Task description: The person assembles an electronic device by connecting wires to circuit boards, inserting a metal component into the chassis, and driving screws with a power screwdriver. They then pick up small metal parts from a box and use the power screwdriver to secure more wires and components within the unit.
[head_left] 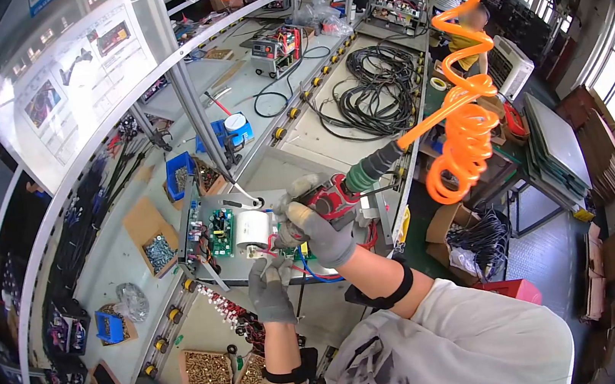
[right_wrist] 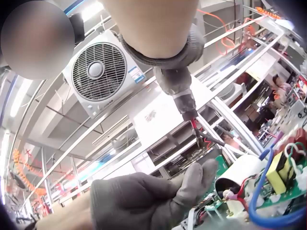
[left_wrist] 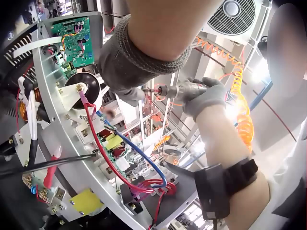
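Note:
Gloved right hand (head_left: 320, 232) grips a red and black power screwdriver (head_left: 335, 195), joined to a green-wrapped hose. In the left wrist view the right hand (left_wrist: 206, 98) is round the tool's body, its bit near the left hand's fingertips. The gloved left hand (head_left: 270, 292) is at the near edge of an opened metal chassis (left_wrist: 45, 100), beside a white cylinder (head_left: 252, 228). From the right wrist view, the left hand (right_wrist: 148, 199) has bent fingers and thumb close together below the bit (right_wrist: 194, 124); whether anything is between them is hidden. Red and blue wires (left_wrist: 139, 151) loop over the chassis.
An orange coiled hose (head_left: 462, 135) hangs at the right. Left of the chassis lie a box of screws (head_left: 159, 255) and blue bins (head_left: 179, 175). Boxes of brass parts (head_left: 207, 377) sit nearer. A red machine (head_left: 276, 51) and black cables (head_left: 379, 91) are farther back.

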Demonstrator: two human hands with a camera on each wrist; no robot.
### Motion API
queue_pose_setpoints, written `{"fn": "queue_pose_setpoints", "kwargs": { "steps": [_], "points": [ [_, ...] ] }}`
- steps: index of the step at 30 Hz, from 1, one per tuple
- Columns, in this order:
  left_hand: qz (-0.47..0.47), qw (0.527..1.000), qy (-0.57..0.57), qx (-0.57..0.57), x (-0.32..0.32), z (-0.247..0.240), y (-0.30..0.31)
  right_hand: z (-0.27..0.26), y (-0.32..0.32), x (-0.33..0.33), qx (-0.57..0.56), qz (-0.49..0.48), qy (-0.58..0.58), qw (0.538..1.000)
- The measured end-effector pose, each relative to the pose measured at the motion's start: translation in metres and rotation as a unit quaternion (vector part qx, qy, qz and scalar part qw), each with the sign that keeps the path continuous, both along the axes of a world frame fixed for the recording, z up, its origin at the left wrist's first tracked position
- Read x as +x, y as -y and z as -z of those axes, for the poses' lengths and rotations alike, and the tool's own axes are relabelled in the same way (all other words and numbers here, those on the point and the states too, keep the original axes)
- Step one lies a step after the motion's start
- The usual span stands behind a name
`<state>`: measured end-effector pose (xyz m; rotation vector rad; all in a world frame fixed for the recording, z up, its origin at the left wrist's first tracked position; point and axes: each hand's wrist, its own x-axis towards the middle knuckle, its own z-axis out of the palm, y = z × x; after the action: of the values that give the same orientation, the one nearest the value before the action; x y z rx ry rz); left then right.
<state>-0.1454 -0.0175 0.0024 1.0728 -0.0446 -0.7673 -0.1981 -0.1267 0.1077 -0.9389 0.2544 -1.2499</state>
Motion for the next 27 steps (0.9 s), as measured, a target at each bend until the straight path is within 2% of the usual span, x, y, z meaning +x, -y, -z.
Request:
{"fn": "queue_pose_setpoints", "kwargs": {
  "steps": [1, 3, 4, 7, 9, 12, 13, 15, 17, 19, 22, 25, 27],
  "points": [
    [-0.008, 0.999, -0.032, 0.006, -0.001, -0.002, 0.000, -0.003, -0.002, -0.003, 0.000, 0.003, 0.002, 1.000],
    [0.011, 0.999, -0.034, -0.007, 0.002, 0.006, -0.005, -0.011, -0.009, -0.012, 0.008, -0.086, -0.070, 0.994],
    [0.028, 0.999, -0.037, -0.019, 0.004, 0.011, -0.009, -0.009, -0.010, -0.013, -0.002, -0.088, -0.110, 0.990],
    [0.037, 0.999, -0.030, -0.025, 0.006, 0.018, -0.020, -0.005, -0.017, -0.017, -0.009, -0.107, -0.074, 0.991],
    [0.034, 0.999, -0.014, -0.018, 0.002, 0.019, -0.019, -0.002, -0.017, -0.015, -0.032, -0.075, -0.055, 0.995],
    [0.048, 0.996, 0.035, -0.065, -0.004, 0.010, -0.022, -0.017, -0.022, -0.023, 0.029, -0.118, -0.095, 0.988],
    [0.051, 0.992, 0.050, -0.102, -0.005, 0.014, -0.024, -0.021, -0.026, -0.023, 0.023, -0.098, -0.082, 0.992],
    [0.035, 0.993, 0.055, -0.099, -0.013, 0.007, -0.025, -0.015, -0.026, -0.024, 0.068, -0.129, -0.051, 0.988],
    [0.055, 0.990, 0.021, -0.127, -0.016, 0.006, -0.029, -0.016, -0.024, -0.032, 0.024, -0.126, -0.094, 0.987],
    [0.075, 0.987, -0.007, -0.143, -0.017, 0.010, -0.035, -0.007, -0.020, -0.033, -0.057, -0.087, -0.049, 0.993],
    [0.082, 0.989, -0.009, -0.125, -0.023, 0.003, -0.038, -0.017, -0.024, -0.041, -0.012, -0.114, 0.004, 0.993],
    [0.108, 0.989, -0.007, -0.103, -0.026, -0.010, -0.040, -0.021, -0.021, -0.052, -0.001, -0.115, -0.002, 0.993],
    [0.156, 0.986, -0.015, -0.064, -0.027, -0.018, -0.041, -0.019, -0.017, -0.056, -0.004, -0.109, 0.010, 0.994]
  ]
}}
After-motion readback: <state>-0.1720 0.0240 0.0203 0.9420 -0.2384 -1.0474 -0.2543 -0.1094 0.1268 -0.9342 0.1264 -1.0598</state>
